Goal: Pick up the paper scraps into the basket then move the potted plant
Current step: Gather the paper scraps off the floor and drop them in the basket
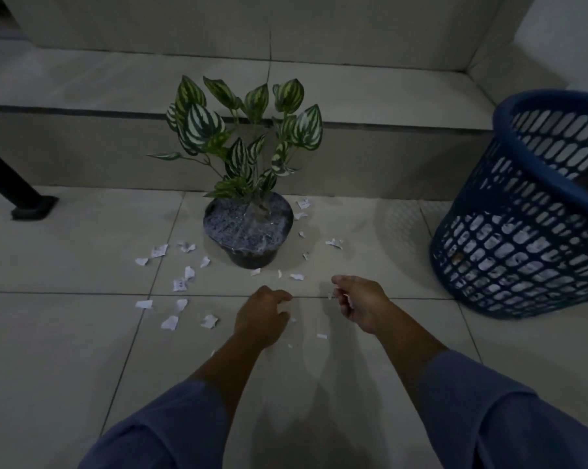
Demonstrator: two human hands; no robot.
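No legible text anywhere.

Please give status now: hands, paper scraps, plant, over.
Left hand curled, grip unclear; right hand pinching scraps. Many paper scraps around potted plant. Basket to the right, path clear.

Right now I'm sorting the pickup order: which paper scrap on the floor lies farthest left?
The small white scrap, left of the potted plant. Every other scrap lies to its right, including the one nearer the person.
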